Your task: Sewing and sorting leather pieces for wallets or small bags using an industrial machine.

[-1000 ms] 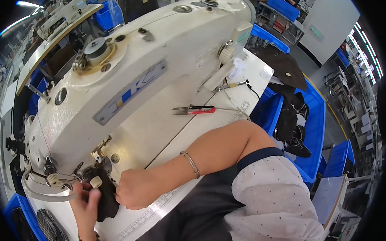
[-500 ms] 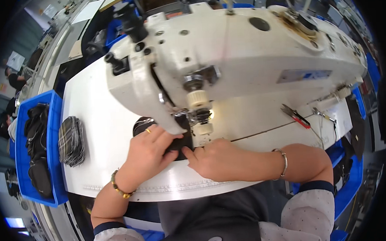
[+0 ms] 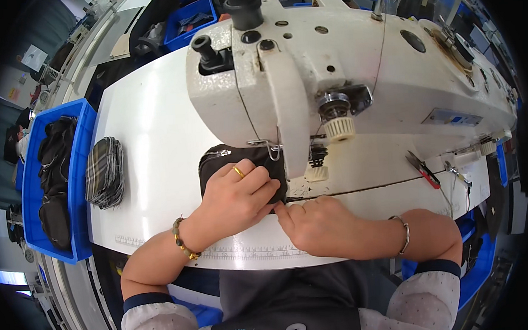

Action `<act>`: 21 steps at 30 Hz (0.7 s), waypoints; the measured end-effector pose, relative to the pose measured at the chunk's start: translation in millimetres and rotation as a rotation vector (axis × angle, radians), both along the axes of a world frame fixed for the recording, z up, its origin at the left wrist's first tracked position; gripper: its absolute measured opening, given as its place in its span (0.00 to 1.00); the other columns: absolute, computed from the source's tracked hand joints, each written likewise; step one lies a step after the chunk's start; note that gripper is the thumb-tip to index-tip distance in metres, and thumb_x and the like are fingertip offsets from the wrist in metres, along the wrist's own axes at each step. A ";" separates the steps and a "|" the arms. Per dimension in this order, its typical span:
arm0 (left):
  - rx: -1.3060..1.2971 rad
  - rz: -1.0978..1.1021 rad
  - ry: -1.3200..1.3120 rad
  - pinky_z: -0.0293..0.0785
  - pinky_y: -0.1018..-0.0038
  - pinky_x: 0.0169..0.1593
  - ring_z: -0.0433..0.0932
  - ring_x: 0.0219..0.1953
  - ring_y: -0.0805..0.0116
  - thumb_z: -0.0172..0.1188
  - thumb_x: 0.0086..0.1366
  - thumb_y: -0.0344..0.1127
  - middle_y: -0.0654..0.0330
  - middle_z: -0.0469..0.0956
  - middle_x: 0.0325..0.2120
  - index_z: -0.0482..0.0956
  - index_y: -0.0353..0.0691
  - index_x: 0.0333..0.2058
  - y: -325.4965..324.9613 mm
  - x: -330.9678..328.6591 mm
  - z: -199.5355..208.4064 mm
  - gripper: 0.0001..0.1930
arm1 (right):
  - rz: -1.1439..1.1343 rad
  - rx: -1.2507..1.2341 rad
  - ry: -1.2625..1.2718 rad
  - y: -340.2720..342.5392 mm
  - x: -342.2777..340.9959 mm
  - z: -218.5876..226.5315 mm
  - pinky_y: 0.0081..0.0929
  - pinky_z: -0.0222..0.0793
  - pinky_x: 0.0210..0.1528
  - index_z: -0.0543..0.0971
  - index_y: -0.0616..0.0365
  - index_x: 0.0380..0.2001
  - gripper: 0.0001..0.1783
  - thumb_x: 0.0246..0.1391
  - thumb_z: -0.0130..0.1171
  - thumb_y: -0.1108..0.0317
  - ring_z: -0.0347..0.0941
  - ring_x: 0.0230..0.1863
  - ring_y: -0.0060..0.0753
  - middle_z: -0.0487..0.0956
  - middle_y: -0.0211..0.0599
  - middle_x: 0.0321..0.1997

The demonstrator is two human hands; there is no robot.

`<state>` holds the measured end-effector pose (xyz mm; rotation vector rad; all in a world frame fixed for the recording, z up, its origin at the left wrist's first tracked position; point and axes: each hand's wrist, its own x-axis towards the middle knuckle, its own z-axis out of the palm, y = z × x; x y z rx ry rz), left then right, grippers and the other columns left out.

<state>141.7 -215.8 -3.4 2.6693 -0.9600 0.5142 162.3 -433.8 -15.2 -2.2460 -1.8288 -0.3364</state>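
A black zippered pouch (image 3: pixel 211 168) lies on the white table beside the needle area of a white sewing machine (image 3: pixel 364 79), its zip curving along the far side. My left hand (image 3: pixel 238 193), with a gold ring, presses bent fingers onto the pouch and holds it. At the pouch's near right corner, the fingertips of my right hand (image 3: pixel 326 226) meet those of the left and grip the edge; its other fingers are curled. My hands hide much of the pouch, and the machine head covers the needle.
On the left, a blue bin (image 3: pixel 78 204) of black pouches stands beside a stack of plaid fabric pieces (image 3: pixel 105 172). Red-handled thread snips (image 3: pixel 423 170) and a small metal tool (image 3: pixel 457 173) lie right of the machine. Another blue bin (image 3: pixel 192 19) stands behind.
The view has shifted, so the machine sits farther right and more of the pouch and its zip shows. My left fingers are bunched closer together on the pouch; both hands remain at it.
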 end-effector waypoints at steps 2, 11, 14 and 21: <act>-0.001 0.010 0.001 0.71 0.74 0.34 0.70 0.34 0.68 0.71 0.36 0.36 0.66 0.69 0.29 0.83 0.43 0.35 -1.8 -0.4 -0.3 0.21 | -0.009 0.006 -0.011 0.0 -1.3 -1.9 0.23 0.65 0.17 0.81 0.71 0.42 0.18 0.47 0.59 0.71 0.71 0.17 0.24 0.72 0.29 0.18; -0.018 0.023 0.127 0.73 0.73 0.37 0.71 0.35 0.67 0.70 0.39 0.33 0.66 0.71 0.32 0.84 0.42 0.34 -1.1 1.3 3.9 0.18 | -0.025 -0.005 -0.024 -0.4 -2.0 -3.7 0.24 0.65 0.17 0.81 0.70 0.46 0.22 0.45 0.58 0.71 0.69 0.17 0.23 0.71 0.29 0.19; -0.086 -0.020 0.082 0.74 0.74 0.39 0.72 0.37 0.66 0.70 0.40 0.32 0.67 0.75 0.35 0.85 0.41 0.34 0.2 4.4 3.9 0.17 | -0.016 -0.007 -0.013 -0.2 -0.7 -0.7 0.24 0.65 0.17 0.81 0.70 0.46 0.22 0.45 0.58 0.71 0.69 0.17 0.23 0.71 0.29 0.19; -0.092 -0.028 0.151 0.72 0.73 0.40 0.73 0.38 0.66 0.70 0.43 0.33 0.68 0.78 0.33 0.85 0.41 0.35 0.8 1.6 10.0 0.16 | 0.008 -0.044 0.041 -0.9 0.2 2.9 0.24 0.65 0.16 0.81 0.74 0.43 0.20 0.46 0.60 0.72 0.72 0.17 0.24 0.73 0.30 0.18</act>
